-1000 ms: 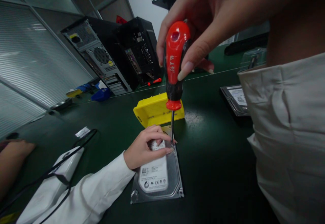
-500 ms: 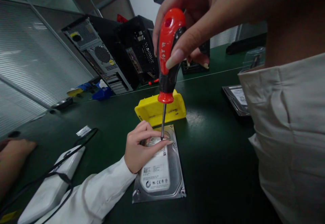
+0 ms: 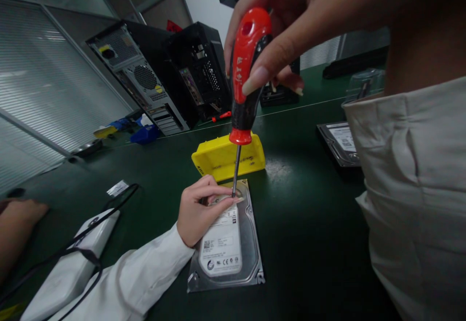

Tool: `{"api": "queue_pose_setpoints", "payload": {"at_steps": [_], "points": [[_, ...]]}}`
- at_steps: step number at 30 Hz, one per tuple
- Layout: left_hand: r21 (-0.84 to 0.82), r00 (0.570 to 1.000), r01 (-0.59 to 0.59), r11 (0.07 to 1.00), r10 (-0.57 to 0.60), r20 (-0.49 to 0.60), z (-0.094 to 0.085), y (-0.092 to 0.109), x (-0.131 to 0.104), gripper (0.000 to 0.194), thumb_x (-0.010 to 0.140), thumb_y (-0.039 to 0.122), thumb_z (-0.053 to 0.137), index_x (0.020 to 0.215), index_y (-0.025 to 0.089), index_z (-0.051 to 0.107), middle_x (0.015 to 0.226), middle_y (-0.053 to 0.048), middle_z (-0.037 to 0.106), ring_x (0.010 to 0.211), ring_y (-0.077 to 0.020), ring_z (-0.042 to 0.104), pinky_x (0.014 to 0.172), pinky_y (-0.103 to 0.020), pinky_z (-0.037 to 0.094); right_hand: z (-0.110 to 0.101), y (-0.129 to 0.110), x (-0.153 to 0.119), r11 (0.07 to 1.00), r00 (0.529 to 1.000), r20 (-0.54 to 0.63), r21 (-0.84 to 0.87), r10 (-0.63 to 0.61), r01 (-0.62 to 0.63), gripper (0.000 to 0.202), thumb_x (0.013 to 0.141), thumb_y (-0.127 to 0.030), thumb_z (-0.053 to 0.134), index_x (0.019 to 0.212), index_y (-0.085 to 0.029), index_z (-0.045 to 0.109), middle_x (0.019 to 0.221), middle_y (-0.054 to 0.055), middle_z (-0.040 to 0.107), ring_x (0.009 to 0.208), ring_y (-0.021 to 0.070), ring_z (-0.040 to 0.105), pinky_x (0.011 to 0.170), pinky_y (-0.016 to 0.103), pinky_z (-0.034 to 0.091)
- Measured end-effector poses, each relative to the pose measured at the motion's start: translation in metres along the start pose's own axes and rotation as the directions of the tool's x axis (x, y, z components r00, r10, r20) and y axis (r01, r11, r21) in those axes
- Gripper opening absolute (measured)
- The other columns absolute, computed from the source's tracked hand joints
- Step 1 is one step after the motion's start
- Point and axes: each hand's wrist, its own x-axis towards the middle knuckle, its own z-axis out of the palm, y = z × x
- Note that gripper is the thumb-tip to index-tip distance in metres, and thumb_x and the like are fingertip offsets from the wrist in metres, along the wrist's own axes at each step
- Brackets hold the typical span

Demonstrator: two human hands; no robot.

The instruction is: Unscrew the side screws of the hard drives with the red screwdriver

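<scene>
My right hand (image 3: 287,34) holds a red and black screwdriver (image 3: 241,78) by its handle, the shaft pointing down. Thumb and index finger of my left hand (image 3: 198,209) are closed around the tip of the shaft; whether a screw sits between them is too small to make out. Beneath that hand, a hard disk drive (image 3: 249,248) lies label side up on the dark green table (image 3: 298,243). Its upper left part is covered by my left hand. Directly behind the drive, a yellow plastic bin (image 3: 214,158) lies tipped with its open side towards me.
Opened computer cases (image 3: 145,78) stand at the back. A second hard drive (image 3: 338,141) lies to the right. At left are a white box-shaped device (image 3: 73,272) with a black cable (image 3: 120,204), and another person's hand (image 3: 27,214). A small red screwdriver (image 3: 222,116) lies near the cases.
My left finger and thumb have closed in on the screwdriver's tip. The screwdriver and my right hand have shifted slightly to the right.
</scene>
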Motion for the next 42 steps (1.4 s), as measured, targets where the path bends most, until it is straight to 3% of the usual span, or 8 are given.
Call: {"api": "queue_pose_setpoints", "payload": {"at_steps": [10,16,20,24,31,36,42], "points": [[-0.031,0.998,0.055,0.998,-0.055,-0.006,0.001,0.001,0.001,0.009,0.065,0.023,0.077,0.072,0.017,0.075,0.052,0.004,0.041,0.049,-0.0077,0.041,0.046,-0.022,0.032,0.000,-0.002,0.002,0.996,0.998,-0.033,-0.074,0.046,-0.048,0.059,0.057,-0.058,0.061,0.097,-0.015,0.068,0.067,-0.010,0.067,0.053,0.0088,0.064,0.036,0.004,0.039],[-0.024,0.998,0.066,0.998,-0.066,0.020,0.001,0.001,0.001,0.010,0.066,0.024,0.076,0.069,0.015,0.074,0.051,0.004,0.040,0.047,-0.0074,0.039,0.045,-0.021,0.030,0.001,0.000,-0.001,0.995,0.994,-0.054,-0.018,0.097,-0.098,0.062,0.053,-0.062,0.061,0.095,-0.017,0.069,0.069,-0.010,0.067,0.055,0.0087,0.064,0.035,0.004,0.038],[-0.009,0.989,0.069,0.998,-0.067,0.131,0.001,0.002,0.003,0.012,0.067,0.025,0.076,0.070,0.013,0.075,0.051,0.004,0.038,0.048,-0.0078,0.040,0.047,-0.022,0.032,-0.001,0.004,-0.001,0.999,0.999,-0.039,0.011,0.030,-0.030,0.060,0.058,-0.059,0.062,0.102,-0.018,0.067,0.078,-0.009,0.068,0.059,0.0083,0.065,0.037,0.003,0.037],[-0.012,0.977,0.078,0.997,-0.074,0.199,0.003,0.006,0.006,0.013,0.067,0.024,0.075,0.069,0.011,0.074,0.050,0.005,0.036,0.049,-0.0082,0.041,0.048,-0.022,0.033,-0.001,-0.001,0.001,0.999,0.999,0.004,-0.025,0.035,-0.035,0.057,0.058,-0.056,0.062,0.096,-0.014,0.068,0.069,-0.010,0.067,0.055,0.0078,0.064,0.037,0.003,0.040],[0.002,0.973,0.069,0.998,-0.067,0.221,0.004,0.010,0.009,0.012,0.067,0.023,0.075,0.068,0.011,0.074,0.050,0.004,0.037,0.049,-0.0078,0.040,0.048,-0.021,0.031,0.004,-0.011,0.005,0.994,0.996,0.002,-0.065,0.089,-0.089,0.051,0.057,-0.047,0.068,0.092,-0.010,0.070,0.056,-0.012,0.064,0.045,0.0046,0.059,0.033,0.001,0.034],[0.032,0.973,0.029,0.999,-0.036,0.230,0.004,0.011,0.010,0.013,0.067,0.023,0.076,0.067,0.011,0.074,0.050,0.004,0.037,0.049,-0.0077,0.040,0.049,-0.021,0.031,-0.001,-0.009,0.011,0.994,0.992,0.085,-0.067,0.095,-0.089,0.061,0.056,-0.051,0.068,0.101,-0.009,0.067,0.064,-0.008,0.068,0.051,0.0065,0.062,0.037,0.002,0.035],[0.037,0.972,0.022,0.999,-0.030,0.234,0.004,0.012,0.010,0.014,0.067,0.025,0.076,0.067,0.011,0.074,0.050,0.004,0.037,0.049,-0.0079,0.040,0.049,-0.022,0.032,0.007,-0.012,0.011,0.994,0.993,0.060,-0.045,0.100,-0.097,0.050,0.054,-0.046,0.069,0.089,-0.010,0.070,0.058,-0.010,0.065,0.046,0.0075,0.061,0.034,0.004,0.036]]}}
